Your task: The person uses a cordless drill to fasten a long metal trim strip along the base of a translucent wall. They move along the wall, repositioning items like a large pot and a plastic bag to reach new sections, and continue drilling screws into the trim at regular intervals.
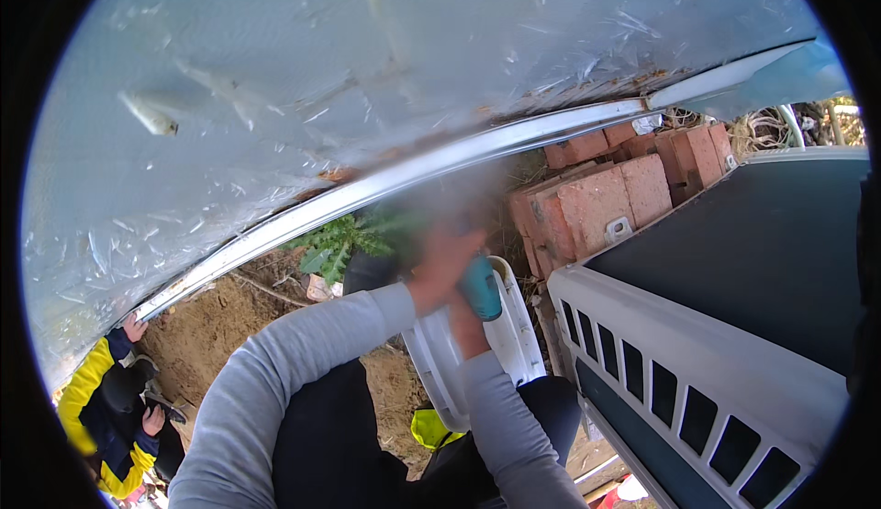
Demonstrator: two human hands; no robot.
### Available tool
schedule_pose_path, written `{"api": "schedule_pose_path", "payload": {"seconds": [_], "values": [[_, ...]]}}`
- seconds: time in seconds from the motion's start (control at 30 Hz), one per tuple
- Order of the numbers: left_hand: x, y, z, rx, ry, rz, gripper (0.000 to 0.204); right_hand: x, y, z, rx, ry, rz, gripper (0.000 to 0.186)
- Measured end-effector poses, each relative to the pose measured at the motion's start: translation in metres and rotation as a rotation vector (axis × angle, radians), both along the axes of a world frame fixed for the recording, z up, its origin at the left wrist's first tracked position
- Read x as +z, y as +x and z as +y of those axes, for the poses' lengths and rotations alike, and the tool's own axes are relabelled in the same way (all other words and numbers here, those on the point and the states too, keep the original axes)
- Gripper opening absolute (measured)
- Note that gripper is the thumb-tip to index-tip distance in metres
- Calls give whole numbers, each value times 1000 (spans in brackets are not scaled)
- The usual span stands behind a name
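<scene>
A teal power tool with a rounded body point(479, 290) sits between my hands in front of the metal panel's lower rail. My left hand point(439, 263) reaches across and closes on it from the left; blur and haze smear the fingertips. Underneath, my right hand point(466, 321) comes up from below and wraps the tool's near side, its fingers mostly hidden. A pale blurred haze covers the tool's front end, so its tip and what it touches cannot be made out. Below my hands lies a white plastic piece with a raised rim point(526, 330), close to my knees.
A scuffed grey metal panel point(303, 68) with a silver edge rail point(404, 174) spans overhead. Red bricks point(596, 206) stack behind a white slatted housing point(697, 344) at right. Leafy weeds point(338, 245) grow by bare soil. Lower left, another person point(115, 408) crouches, one hand at the rail.
</scene>
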State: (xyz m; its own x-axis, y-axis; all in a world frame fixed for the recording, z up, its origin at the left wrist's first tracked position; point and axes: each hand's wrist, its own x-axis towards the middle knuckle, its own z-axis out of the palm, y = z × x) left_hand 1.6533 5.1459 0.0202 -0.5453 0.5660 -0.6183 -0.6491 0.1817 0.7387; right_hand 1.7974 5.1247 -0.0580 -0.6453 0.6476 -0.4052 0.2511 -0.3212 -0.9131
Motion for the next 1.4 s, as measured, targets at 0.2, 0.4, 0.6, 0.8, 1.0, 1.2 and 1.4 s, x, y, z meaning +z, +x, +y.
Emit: {"api": "schedule_pose_path", "payload": {"seconds": [0.2,0.4,0.6,0.8,1.0,1.2,1.4], "values": [[7,0,-1,75,65,-45,58,-10,-4,3,-128,-334,188,65],[15,-3,-1,50,126,-71,58,2,-10,6,34,159,-116,63],[24,-2,5,56,111,-47,44,6,-1,11,-71,-108,31,65],[26,-5,8,-22,63,-6,47,-1,2,27,-71,-33,6,51],[29,-11,2,2,86,-40,55,18,-11,11,-171,4,48,51],[34,-18,-4,-51,65,-47,51,38,-19,15,24,-55,-96,71],[30,-16,-4,-41,87,10,51,49,-24,14,21,53,-115,65]]}}
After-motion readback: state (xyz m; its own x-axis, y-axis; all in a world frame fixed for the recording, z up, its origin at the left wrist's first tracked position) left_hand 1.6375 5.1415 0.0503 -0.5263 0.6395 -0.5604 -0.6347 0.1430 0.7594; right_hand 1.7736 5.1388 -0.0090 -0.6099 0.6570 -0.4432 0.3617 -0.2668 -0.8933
